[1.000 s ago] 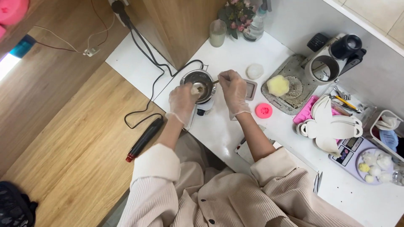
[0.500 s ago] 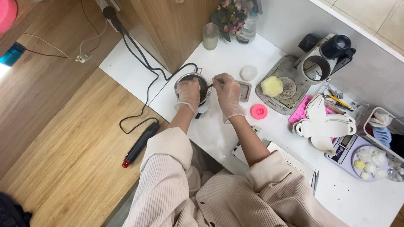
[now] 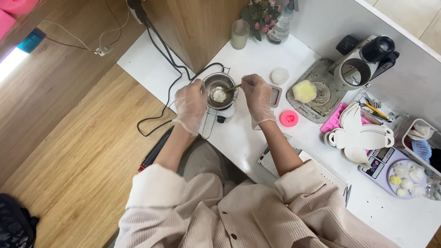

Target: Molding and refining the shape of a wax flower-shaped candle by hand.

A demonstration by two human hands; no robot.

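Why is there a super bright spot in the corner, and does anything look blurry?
In the head view, the glowing strip at the far left edge is overexposed to pure white. The white table is evenly lit with soft shadows. The gloved left hand, right hand and metal pot look sharp; the edges bend slightly from the wide lens.

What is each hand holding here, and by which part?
Left hand steadies the small metal pot at its rim. Right hand pinches a thin metal stirrer by its outer end.
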